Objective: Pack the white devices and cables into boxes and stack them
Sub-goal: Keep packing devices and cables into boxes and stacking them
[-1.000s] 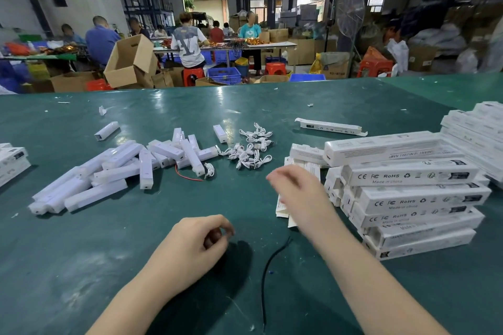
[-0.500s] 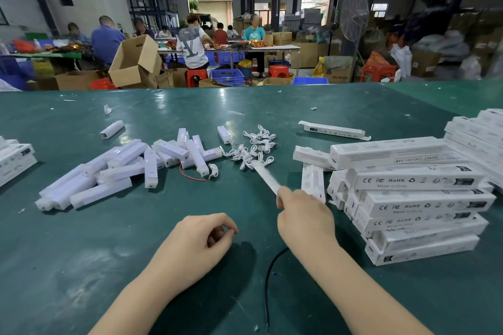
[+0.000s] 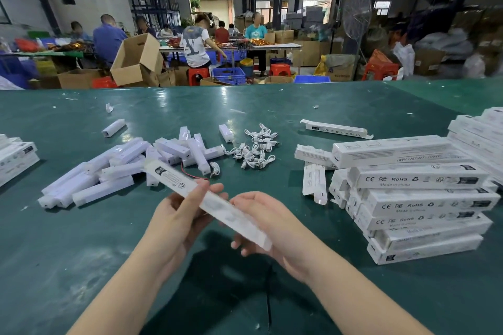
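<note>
The long, flat white cardboard box looks light and easily creased, so it is best held by its long edges near the middle, as it is now, slanting above the green table between both hands. The left hand curls its fingers round the box's far half; the right hand cups the near end, fingers wrapped beneath.
</note>
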